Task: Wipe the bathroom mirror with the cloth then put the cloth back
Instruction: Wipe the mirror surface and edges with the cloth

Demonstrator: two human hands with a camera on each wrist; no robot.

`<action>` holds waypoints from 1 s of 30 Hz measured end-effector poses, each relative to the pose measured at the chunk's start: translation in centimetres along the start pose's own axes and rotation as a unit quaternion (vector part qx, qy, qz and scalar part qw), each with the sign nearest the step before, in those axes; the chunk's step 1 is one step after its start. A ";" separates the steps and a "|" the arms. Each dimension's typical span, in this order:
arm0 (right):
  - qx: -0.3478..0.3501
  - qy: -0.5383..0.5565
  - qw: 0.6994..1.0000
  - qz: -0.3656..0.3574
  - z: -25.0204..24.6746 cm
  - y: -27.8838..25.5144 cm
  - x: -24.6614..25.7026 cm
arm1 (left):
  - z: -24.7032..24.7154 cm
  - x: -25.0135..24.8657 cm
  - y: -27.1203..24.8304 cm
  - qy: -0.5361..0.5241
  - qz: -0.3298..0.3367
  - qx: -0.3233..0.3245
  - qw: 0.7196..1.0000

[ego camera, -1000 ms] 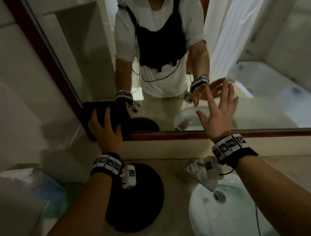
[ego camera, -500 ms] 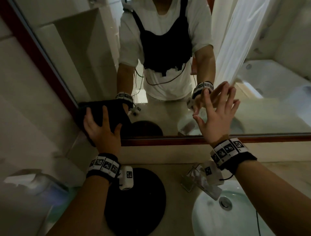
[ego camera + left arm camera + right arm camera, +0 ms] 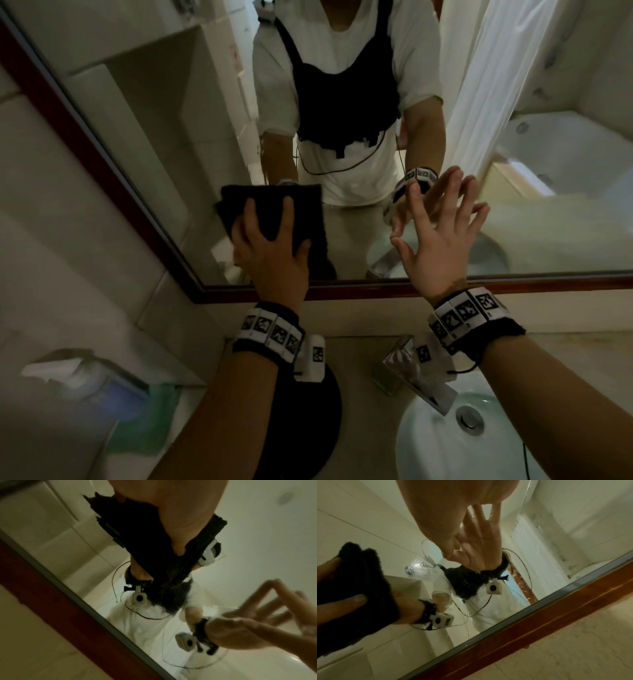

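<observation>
A black cloth lies flat against the lower left part of the mirror. My left hand presses it to the glass with straight, spread fingers. The left wrist view shows the cloth under my palm and its reflection. To the right, my right hand is spread open, fingertips touching the bare glass and holding nothing. The right wrist view shows that hand meeting its reflection, with the cloth at the left.
A dark red wooden frame borders the mirror just below both wrists. Under it the counter holds a round black mat, a chrome faucet and a white basin. A tiled wall and a soap dish are at the left.
My left hand has slid the cloth to the right, off the mirror's left frame edge and onto the glass. The right hand stays spread on the mirror.
</observation>
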State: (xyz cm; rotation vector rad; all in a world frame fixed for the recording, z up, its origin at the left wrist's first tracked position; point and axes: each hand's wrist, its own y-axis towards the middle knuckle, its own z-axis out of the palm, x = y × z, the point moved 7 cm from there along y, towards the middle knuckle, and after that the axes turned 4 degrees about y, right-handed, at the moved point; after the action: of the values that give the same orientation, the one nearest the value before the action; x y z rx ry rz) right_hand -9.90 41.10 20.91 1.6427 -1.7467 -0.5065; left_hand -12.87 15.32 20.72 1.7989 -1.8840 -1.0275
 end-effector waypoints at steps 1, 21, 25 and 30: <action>0.000 0.000 1.000 0.000 0.0 0.0 0.1 | 0.1 -1.2 -0.1 0.002 0.013 0.002 1.000; 0.003 0.000 1.000 0.021 -0.3 -0.1 0.5 | -4.3 10.4 3.3 -0.063 -0.064 -0.067 0.994; -0.005 -0.004 1.000 0.013 -1.5 -0.3 0.5 | -4.3 10.1 3.0 -0.034 -0.058 -0.059 0.996; -0.066 0.010 0.997 -0.043 -5.0 1.1 2.0 | -4.2 9.7 3.4 -0.025 -0.038 -0.039 0.998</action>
State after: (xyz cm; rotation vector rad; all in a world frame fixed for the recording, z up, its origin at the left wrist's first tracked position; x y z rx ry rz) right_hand -7.16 40.12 25.57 1.6282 -1.5982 -0.6289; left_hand -13.79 4.62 23.70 1.8281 -1.7905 -1.1672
